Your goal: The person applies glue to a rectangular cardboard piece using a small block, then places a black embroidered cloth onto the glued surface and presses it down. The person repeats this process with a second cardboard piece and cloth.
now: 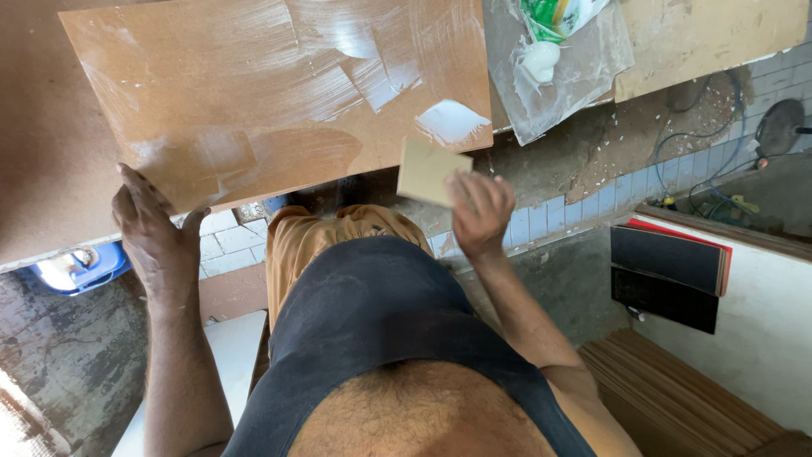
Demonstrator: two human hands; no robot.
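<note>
At the board's near edge, his left hand [156, 228] grips the glue-smeared brown board [279, 93], right hand [480, 211] fingers pinching a small card scraper [430, 172].

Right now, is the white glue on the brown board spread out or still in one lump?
Mostly spread: thin white streaks cover the board, with one thicker patch near the card in the right hand.

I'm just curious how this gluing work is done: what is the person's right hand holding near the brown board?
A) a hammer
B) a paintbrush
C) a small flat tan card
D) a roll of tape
C: the right hand pinches a small flat tan card by its edge, just below the white paste smeared on the brown board.
</note>
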